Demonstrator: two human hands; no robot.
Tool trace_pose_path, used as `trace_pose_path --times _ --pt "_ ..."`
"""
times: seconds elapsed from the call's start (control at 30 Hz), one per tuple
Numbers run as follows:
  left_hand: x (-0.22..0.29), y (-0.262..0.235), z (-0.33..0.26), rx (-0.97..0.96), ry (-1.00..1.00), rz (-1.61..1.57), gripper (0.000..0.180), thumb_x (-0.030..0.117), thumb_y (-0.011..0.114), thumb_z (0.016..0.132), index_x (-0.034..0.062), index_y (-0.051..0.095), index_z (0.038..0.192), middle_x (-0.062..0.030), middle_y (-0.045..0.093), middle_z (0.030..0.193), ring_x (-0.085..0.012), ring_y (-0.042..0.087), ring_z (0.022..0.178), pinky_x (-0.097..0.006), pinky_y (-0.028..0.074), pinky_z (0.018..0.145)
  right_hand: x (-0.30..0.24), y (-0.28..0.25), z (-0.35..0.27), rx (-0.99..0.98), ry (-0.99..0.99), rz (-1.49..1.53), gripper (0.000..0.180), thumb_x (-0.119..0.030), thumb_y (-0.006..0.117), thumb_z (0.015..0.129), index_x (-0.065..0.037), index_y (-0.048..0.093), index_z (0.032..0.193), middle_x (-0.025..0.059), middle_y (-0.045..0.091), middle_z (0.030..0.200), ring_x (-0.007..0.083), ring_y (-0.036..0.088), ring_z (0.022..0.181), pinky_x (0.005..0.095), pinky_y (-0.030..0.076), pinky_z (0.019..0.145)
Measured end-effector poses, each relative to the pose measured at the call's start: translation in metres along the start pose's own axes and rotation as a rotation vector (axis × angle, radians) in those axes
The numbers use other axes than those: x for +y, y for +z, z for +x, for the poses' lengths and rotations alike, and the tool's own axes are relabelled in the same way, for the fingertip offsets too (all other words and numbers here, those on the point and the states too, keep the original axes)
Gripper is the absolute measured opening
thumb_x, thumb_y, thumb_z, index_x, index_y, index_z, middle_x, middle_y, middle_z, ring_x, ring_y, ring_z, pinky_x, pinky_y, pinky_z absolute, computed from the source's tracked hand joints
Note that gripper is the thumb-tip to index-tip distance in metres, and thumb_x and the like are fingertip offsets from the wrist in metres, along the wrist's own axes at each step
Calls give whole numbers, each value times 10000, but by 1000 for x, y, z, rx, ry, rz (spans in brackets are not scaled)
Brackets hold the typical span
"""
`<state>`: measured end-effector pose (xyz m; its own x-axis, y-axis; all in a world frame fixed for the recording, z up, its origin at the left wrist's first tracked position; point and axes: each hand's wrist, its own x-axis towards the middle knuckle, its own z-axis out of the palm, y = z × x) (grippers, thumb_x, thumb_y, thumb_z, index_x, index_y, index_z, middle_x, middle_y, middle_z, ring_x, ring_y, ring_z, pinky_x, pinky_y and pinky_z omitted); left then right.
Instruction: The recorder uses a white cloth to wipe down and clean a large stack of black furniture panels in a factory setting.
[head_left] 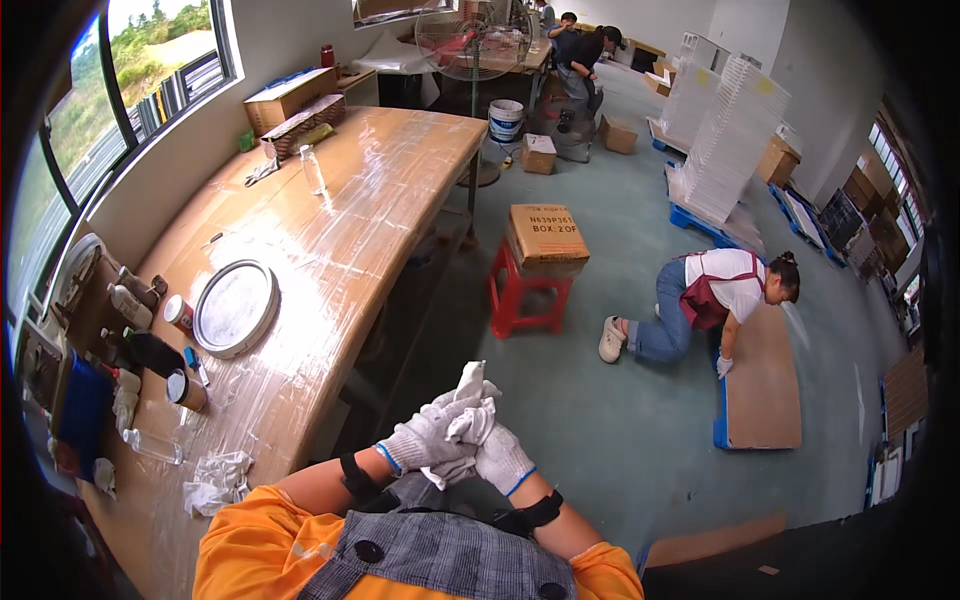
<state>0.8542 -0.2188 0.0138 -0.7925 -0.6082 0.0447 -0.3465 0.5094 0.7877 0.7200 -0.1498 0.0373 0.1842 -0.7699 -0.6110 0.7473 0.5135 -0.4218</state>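
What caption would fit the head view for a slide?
Gloved left hand and right hand clasp a white cloth beside a long wooden table.

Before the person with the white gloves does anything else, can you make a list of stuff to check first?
1. Gloves on both hands: ok. The left hand and right hand both wear white knit gloves.
2. Cloth held firmly: ok. Both hands are bunched around a white cloth.
3. Hands over the table: not ok. They sit beyond the edge of the long wooden table, above the floor.
4. Round metal lid lying flat: ok.
5. Spare crumpled rag close by: ok, it lies on the table near the left elbow.
6. Floor space ahead: cannot tell for sure; a kneeling person works on a board there.
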Motion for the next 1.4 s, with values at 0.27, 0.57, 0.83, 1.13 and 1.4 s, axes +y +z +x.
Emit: trace_pose_path --times 0.27,0.57,0.83,1.13,1.4 --pt "-112 -136 159 362 22 144 211 141 739 743 93 670 936 -86 660 907 -282 620 940 -393 489 858 -149 -18 136 -19 -116 12 497 -270 541 966 4 421 1363 171 501 1298 281 528 1172 449 478 968" --pt "-157 -316 318 562 -139 131 221 49 714 669 60 671 886 -122 649 862 -292 635 831 -372 514 763 -263 -95 231 -131 -28 395 371 -287 403 1016 9 590 1139 210 666 1055 367 645 980 530 513 901" --pt "-236 -377 377 832 -369 353 185 96 730 703 113 666 875 -98 660 822 -290 636 796 -375 498 728 -390 -117 335 -116 54 293 347 -282 436 1008 -6 636 1077 193 693 1004 346 676 931 511 542 853" --pt "-318 -422 448 951 -360 -9 287 -124 623 713 74 417 728 10 378 730 -137 392 699 -264 431 723 -477 -74 439 -121 197 142 329 -273 447 1003 -13 635 1072 180 699 970 333 684 899 503 555 820" --pt "-390 -500 493 1041 -509 56 238 -19 650 769 68 435 826 -16 436 781 -178 437 785 -322 442 808 -502 -47 523 -37 254 84 376 -325 467 996 2 619 1100 204 689 1012 355 679 908 550 543 819"
